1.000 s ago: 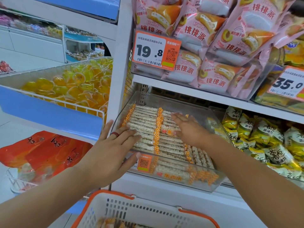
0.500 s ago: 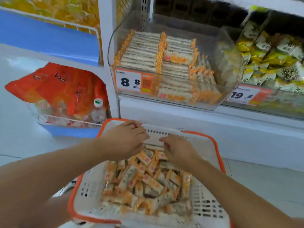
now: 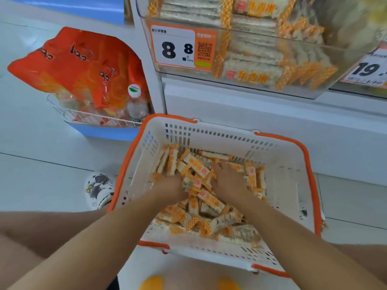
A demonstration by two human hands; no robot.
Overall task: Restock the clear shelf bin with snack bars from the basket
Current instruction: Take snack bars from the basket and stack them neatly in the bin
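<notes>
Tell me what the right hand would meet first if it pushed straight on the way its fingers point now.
The right hand lies in the snack bars with fingers aimed toward the shelf side. It would first meet more loose bars just ahead, then probably the far wall of the basket; depth is unclear.

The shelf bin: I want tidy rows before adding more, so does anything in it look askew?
Yes. In the clear bin, the bars on the left lie stacked flat, but those at the right end stand tilted and jumbled. Both hands are down in the basket.
</notes>
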